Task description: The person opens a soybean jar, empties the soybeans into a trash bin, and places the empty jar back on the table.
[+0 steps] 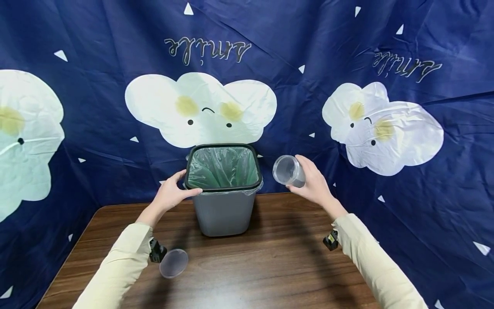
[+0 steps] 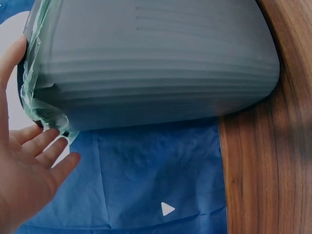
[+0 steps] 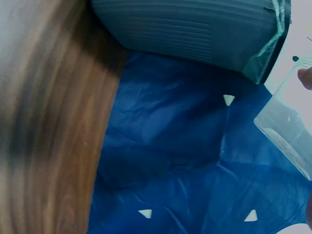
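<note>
A grey waste bin [image 1: 224, 210] with a black rim and a green liner stands at the back of the wooden table [image 1: 254, 270]. My left hand [image 1: 174, 191] grips the bin's left rim, thumb along the front edge; the left wrist view shows the bin's side [image 2: 156, 63] and my fingers [image 2: 34, 156] spread beside the liner. My right hand [image 1: 308, 182] holds a clear plastic cup [image 1: 286, 170] on its side, mouth toward the bin, in the air just right of the rim. The cup's edge [image 3: 287, 131] shows in the right wrist view.
A clear round lid [image 1: 173, 263] lies flat on the table near my left forearm. A dark blue cloth with white clouds [image 1: 200, 107] hangs behind and around the table. The table's far edge runs just behind the bin.
</note>
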A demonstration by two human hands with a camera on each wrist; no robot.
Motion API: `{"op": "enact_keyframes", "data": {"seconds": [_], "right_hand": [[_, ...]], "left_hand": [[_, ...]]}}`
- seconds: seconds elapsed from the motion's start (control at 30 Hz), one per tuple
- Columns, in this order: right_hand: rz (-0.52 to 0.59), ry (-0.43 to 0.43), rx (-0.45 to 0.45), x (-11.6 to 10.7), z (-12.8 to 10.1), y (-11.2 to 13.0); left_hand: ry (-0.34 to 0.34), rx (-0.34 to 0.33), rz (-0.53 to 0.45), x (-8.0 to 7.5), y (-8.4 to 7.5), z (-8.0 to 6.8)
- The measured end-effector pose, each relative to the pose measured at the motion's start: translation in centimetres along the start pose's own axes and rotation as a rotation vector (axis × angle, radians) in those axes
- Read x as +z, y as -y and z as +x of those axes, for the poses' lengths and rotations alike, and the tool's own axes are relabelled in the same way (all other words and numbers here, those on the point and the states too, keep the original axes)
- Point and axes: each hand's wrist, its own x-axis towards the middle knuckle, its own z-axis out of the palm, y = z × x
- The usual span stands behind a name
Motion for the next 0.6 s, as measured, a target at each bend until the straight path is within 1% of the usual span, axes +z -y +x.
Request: {"op": "enact_keyframes", "data": {"seconds": [0.27,0.37,0.6], "right_hand": [[0.137,-0.036,0.148,1.9,-4.1,-0.5],[0.182,-0.048,0.225,2.9,-5.9,-0.4],[0.232,-0.052,0.407,5.5,-9.7,0.0]], "left_hand": [[0.006,-0.003,-0.010,0.1,0.0,-0.1],[0.005,-0.004,-0.004,0.1,0.0,-0.1],[-0.007,0.003,0.006,0.2,0.1,-0.1]]}}
